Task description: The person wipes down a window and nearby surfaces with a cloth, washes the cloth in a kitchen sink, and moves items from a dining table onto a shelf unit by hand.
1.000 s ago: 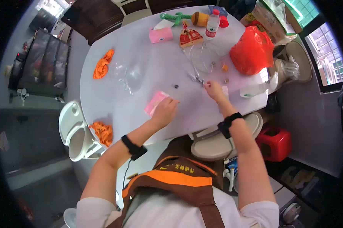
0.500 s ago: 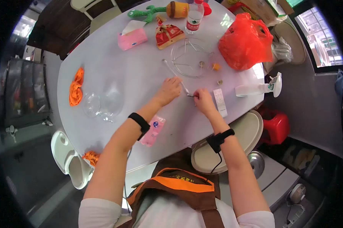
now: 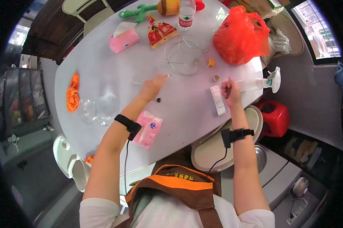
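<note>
My left hand [image 3: 154, 87] is closed around a thin whitish rod [image 3: 137, 83] above the middle of the table, its far part blurred. A small dark metal piece [image 3: 158, 100] lies just below this hand, and a pink tissue pack [image 3: 149, 128] is near its wrist. My right hand [image 3: 231, 92], fingers curled, is between a white remote-like object [image 3: 217, 100] and a clear spray bottle [image 3: 251, 84] lying on its side. What it holds, if anything, is hidden. A round wire frame [image 3: 169, 63] lies beyond both hands.
A red plastic bag [image 3: 240, 38], a water bottle [image 3: 186, 17], a red pouch [image 3: 162, 35] and a tissue packet [image 3: 124, 39] stand at the back. Clear glassware [image 3: 88, 111] and an orange cloth [image 3: 73, 93] are at the left. A small round piece [image 3: 216, 78] lies near the remote-like object.
My left hand has moved left and now holds the rod. My right hand has left the rod's metal end and moved right, beside the spray bottle. The view has shifted slightly.
</note>
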The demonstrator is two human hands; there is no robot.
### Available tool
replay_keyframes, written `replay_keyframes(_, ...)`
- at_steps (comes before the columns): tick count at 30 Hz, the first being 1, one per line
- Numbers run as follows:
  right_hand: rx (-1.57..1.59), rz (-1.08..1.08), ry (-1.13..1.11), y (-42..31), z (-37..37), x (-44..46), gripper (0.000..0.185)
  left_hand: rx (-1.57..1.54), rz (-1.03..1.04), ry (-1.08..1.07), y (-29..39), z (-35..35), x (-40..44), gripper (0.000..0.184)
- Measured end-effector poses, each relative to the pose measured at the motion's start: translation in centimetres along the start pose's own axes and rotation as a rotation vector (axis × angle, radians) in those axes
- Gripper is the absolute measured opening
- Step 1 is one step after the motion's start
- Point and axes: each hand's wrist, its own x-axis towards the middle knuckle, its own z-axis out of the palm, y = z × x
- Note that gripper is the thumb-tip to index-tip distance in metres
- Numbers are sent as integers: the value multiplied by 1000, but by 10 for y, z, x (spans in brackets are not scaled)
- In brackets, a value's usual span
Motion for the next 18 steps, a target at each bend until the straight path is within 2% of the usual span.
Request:
replay_keyframes(1, 4, 5, -1, 2, 1, 12, 24, 2, -4, -4, -2, -8, -1, 22)
replay_keyframes(3, -1484, -447, 641, 13, 21, 28, 37, -188, -101, 317, -11, -21, 0, 28)
replay_keyframes(4, -1619, -352, 676, 12, 33, 27, 42, -184, -107, 316, -13, -26, -1, 28)
replay_keyframes(5, -1619, -351, 665, 12, 35, 28, 42, -267, -192, 279, -13, -33, -3, 31)
replay_keyframes(7, -1783, -287, 546, 18, 41, 31, 44, -343, -293, 242, -13, -45, -12, 34)
replay_keyframes(9, -1859, -283, 542, 27, 13, 46, 40, -322, -424, 11, -4, -57, -21, 38)
replay_keyframes(10, -1939, -289, 558, 28, 2, 52, 38, -319, -437, 15, -9, -51, -27, 38)
replay_keyframes(11, -1941, -292, 545, 25, 3, 53, 38, -313, -400, -70, -16, -40, -33, 40)
replay_keyframes(12, -1391, -137, 577, 17, 9, 50, 33, -310, -360, -154, -17, -38, -35, 42)
replay_keyframes(13, -842, 8, 575, 8, 15, 49, 28, -312, -365, -145, -17, -35, -37, 42)
replay_keyframes(14, -850, 7, 568, 0, 30, 47, 28, -280, -359, -169, -10, -35, -42, 37)
replay_keyframes(16, -409, -193, 413, -8, 61, 42, 21, -252, -354, -193, 1, -32, -50, 33)
replay_keyframes(18, -512, -166, 369, -15, 64, 64, 20, -56, -220, -167, 6, -28, -52, 25)
